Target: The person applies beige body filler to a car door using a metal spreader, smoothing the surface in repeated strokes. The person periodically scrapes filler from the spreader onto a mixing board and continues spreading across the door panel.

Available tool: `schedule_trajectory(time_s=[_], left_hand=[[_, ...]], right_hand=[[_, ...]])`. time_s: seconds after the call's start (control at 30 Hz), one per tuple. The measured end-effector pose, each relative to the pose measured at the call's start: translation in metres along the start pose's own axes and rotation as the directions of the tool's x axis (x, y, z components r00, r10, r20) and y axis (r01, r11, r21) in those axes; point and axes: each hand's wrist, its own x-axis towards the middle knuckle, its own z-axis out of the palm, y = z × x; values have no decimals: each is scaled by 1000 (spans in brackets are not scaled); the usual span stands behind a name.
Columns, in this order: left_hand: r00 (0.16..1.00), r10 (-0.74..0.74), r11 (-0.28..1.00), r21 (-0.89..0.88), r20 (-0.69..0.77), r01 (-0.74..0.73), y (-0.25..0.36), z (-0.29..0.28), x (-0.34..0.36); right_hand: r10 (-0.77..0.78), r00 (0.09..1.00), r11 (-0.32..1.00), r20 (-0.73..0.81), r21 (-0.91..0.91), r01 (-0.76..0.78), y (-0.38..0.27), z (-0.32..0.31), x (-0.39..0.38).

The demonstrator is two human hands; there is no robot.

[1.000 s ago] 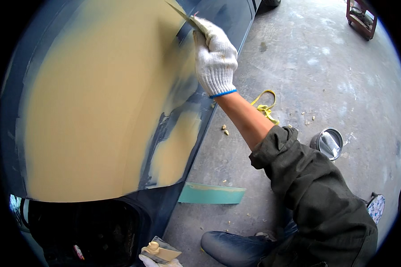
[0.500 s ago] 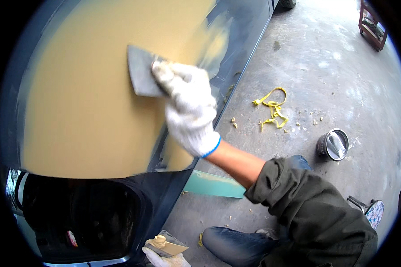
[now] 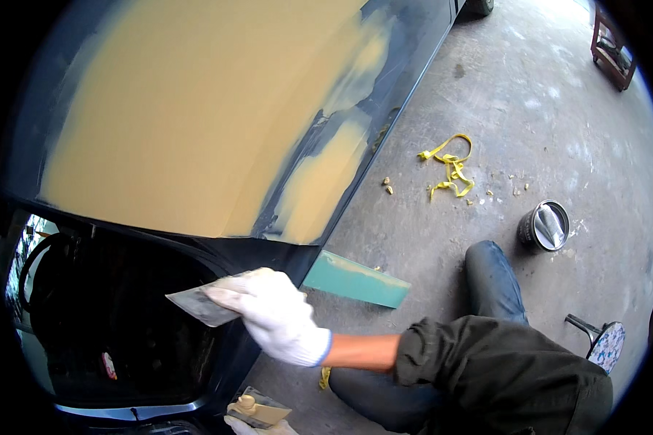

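Your grey floor (image 3: 515, 138) shows pale scuffs; a dark-red cart (image 3: 611, 68) stands at its far-right corner, a stool (image 3: 607, 346) nearer you.

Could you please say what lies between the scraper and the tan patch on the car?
In the head view, part of the dark window and its frame lie between the scraper and the patch.

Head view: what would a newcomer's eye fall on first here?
The broad tan patch on the dark car fills most of the upper left. Below it, the right hand, in a white glove, grips a grey scraper in front of the car window. On the floor at right are a yellow strap and a dark can.
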Motion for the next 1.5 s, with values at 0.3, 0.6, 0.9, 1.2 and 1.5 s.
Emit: schedule_trajectory(time_s=[0.3, 0.6, 0.9, 1.2, 1.5], left_hand=[[888, 410, 569, 702, 210, -428, -26, 35, 28], [998, -53, 999, 3, 34, 53, -30, 84, 14], [993, -112, 993, -31, 39, 114, -30, 99, 17], [990, -134, 991, -6, 36, 135, -33, 93, 23], [994, -102, 992, 70, -29, 104, -32, 90, 16]], right_hand=[[239, 335, 555, 911, 155, -817, 20, -125, -30], [470, 863, 858, -187, 326, -397, 120, -214, 104], [-110, 826, 992, -553, -108, 60, 122, -218, 227], [-215, 750, 949, -625, -316, 9, 126, -175, 226], [-137, 777, 983, -615, -181, 30, 103, -97, 158]])
